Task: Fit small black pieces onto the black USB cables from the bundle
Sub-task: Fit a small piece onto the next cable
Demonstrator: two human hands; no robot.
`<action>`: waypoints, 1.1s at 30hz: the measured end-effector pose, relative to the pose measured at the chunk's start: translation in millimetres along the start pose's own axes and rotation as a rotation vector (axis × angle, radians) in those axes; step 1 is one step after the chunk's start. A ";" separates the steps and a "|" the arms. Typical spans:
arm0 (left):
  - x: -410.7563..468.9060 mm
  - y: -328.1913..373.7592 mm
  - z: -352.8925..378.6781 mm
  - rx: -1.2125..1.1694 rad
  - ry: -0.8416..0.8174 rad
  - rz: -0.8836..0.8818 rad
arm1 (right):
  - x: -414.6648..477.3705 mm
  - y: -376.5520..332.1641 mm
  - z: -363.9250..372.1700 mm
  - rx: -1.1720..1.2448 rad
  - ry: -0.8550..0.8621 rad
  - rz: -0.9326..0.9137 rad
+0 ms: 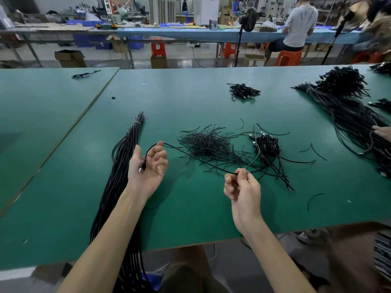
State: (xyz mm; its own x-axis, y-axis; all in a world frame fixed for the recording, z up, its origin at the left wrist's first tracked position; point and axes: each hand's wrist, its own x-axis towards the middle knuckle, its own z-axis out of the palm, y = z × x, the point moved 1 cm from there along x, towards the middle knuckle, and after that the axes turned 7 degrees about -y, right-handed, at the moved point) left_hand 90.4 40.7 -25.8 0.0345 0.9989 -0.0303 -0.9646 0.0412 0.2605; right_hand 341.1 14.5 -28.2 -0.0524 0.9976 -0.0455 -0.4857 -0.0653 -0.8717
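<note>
I hold one thin black USB cable (198,158) between two hands over the green work table (190,208).
My left hand (148,163), palm up, curls round the plug end. My right hand (241,187), well apart from it, pinches the cable farther along. The tied bundle of long black cables (127,157) lies just left of my left arm, and the heap of short black pieces (207,144) lies beyond the cable.

Table top (190,208): matt green, smooth. Cable bundle (120,176), USB cable (198,160): black plastic jackets, slight sheen. Plug tip (141,170): bright metal. Stool (287,58): glossy orange plastic.
</note>
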 end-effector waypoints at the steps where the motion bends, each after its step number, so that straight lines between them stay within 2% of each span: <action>1: 0.4 0.3 -0.5 0.031 0.016 0.021 | -0.3 -0.2 0.1 -0.007 -0.005 -0.002; 5: 2.7 -3.1 1.4 0.130 0.061 0.071 | 0.3 1.0 -0.6 -0.022 -0.017 -0.008; 9: 1.5 1.1 3.0 0.006 -0.074 0.095 | 1.1 2.3 0.5 -0.061 -0.029 -0.008; 16: -0.4 7.3 4.1 -0.025 -0.222 0.081 | 0.5 1.9 0.0 -0.057 -0.028 -0.003; 19: -1.8 8.0 5.0 -0.026 -0.190 0.102 | -0.2 0.8 0.3 -0.052 -0.028 -0.001; 23: -3.0 6.8 6.4 -0.027 -0.068 0.152 | -1.3 0.0 0.2 -0.056 -0.039 -0.001; 30: -6.8 5.7 12.5 0.145 -0.113 0.071 | -0.9 1.9 -0.5 -0.087 -0.048 -0.014; 33: -5.4 3.8 9.7 0.226 -0.055 0.059 | -0.3 3.5 -1.2 -0.101 -0.060 -0.012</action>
State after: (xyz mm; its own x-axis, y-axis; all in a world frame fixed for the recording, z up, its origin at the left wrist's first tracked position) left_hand 89.0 35.7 -15.3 -0.0001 0.9991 0.0421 -0.8825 -0.0199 0.4699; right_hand 340.4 14.0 -31.8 -0.1007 0.9949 -0.0084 -0.3968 -0.0479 -0.9167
